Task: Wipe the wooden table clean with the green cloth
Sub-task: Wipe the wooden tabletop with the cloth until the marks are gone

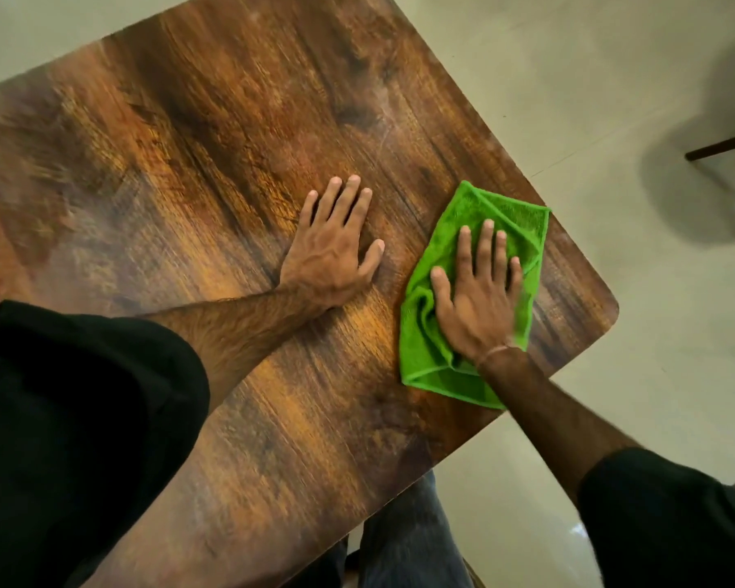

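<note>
Closest to the camera, a black sleeve [81,418] covers the person's left upper arm, and a second black sleeve [662,515] covers the right. Between them, legs in blue jeans [408,541] show below the near edge of the wooden bench [187,163]. Both bare forearms reach out over the wood.

The left hand [336,252] lies palm down on the bare bench top, fingers straight and slightly spread, its grip released and holding nothing. Just beside it, the right hand [480,299] presses flat on the green cloth [484,205], fingers straight on top of the fabric (the grip is loose too, not curled round the cloth). A thin band [495,354] circles that wrist.

The cloth lies rumpled and partly folded near the bench's right edge, close to its rounded corner, its nearest corner reaching the near edge.

Beyond the bench is pale floor [612,78], where dark chair legs [722,144] enter at the right.
</note>
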